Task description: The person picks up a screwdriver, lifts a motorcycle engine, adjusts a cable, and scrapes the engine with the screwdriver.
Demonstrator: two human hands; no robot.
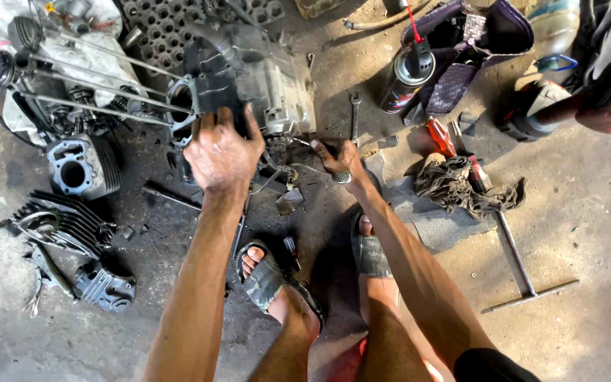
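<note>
Left hand (pixel 222 150) pressed flat on engine case (pixel 249 78), steadying it; right hand (pixel 339 160) clamped round tool (pixel 341 176) at case's near right side

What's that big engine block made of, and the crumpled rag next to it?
The engine block under the left hand looks like cast metal, probably aluminium: dull grey, grimy, with moulded ribs. The rag looks like woven cloth, brownish and dirty, bunched into soft folds.

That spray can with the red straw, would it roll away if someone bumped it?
Probably. The spray can looks tilted against the purple bag, so a bump could tip it. Its round metal body would likely roll on the concrete floor, and seems stiff, not squashy.
</note>
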